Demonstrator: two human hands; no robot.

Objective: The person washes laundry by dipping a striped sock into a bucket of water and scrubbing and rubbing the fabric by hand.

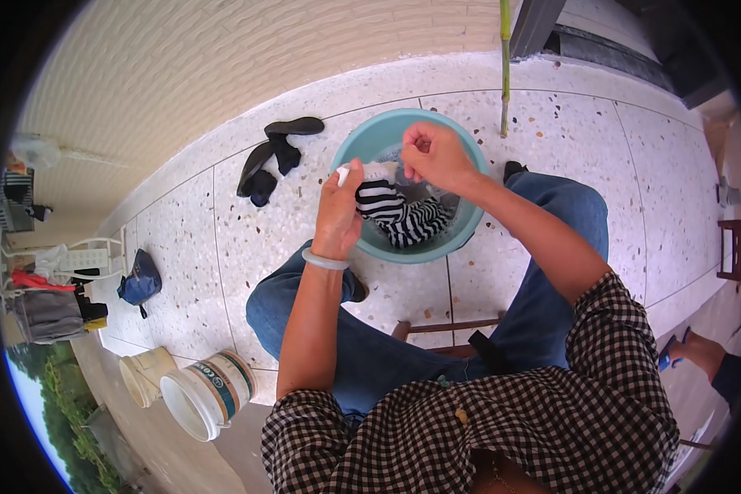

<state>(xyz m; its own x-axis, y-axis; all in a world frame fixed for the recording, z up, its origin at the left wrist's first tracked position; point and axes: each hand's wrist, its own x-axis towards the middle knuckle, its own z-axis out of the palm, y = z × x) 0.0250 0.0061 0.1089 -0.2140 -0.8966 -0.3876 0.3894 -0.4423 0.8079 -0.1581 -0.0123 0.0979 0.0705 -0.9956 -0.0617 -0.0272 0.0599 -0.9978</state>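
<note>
A black-and-white striped garment [380, 200] hangs from my left hand [337, 207] into a light-blue basin [369, 130]. The fingers of that hand are closed on its pale upper edge, and a small white bit shows by the thumb. More striped cloth lies in the sudsy water [391, 154] at the bottom. Over the far right part of the basin, my right hand [436, 156] is curled with fingertips pinched together, close to the garment's pale edge. What sits between those fingertips is too small to make out.
Black shoes [284, 142] lie on the speckled floor left of the basin. Two buckets [210, 393] stand at lower left, near a blue bag [140, 277] and a white rack [86, 259]. A green pole [505, 74] rises behind. Another person's foot [675, 350] shows at right.
</note>
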